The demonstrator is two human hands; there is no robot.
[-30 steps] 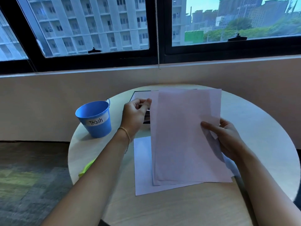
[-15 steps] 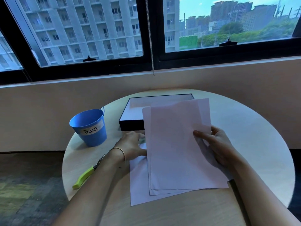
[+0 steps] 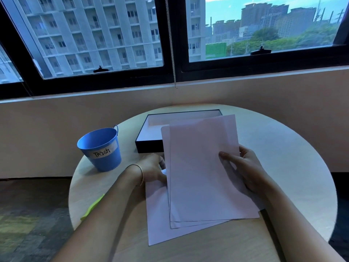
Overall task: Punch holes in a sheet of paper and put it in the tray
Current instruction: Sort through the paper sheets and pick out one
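My right hand (image 3: 243,169) grips two white sheets of paper (image 3: 204,173) by their right edge and holds them tilted above the table. Under them another white sheet (image 3: 156,220) lies flat on the round table (image 3: 283,152). My left hand (image 3: 152,171) rests low at the left edge of the held sheets, on the flat sheet; its fingertips are hidden behind the paper. The black tray (image 3: 147,146) with a pale inside stands behind the sheets, partly covered by them. A green-handled hole punch (image 3: 92,207) peeks out left of my left forearm.
A blue bucket (image 3: 100,148) labelled "Trash" stands at the table's left. A wall with a window sill runs right behind the table. Dark carpet lies beyond the table's left edge.
My left hand let go of the top left of the sheets and dropped to the table by the flat sheet. The held sheets came lower, uncovering the tray.
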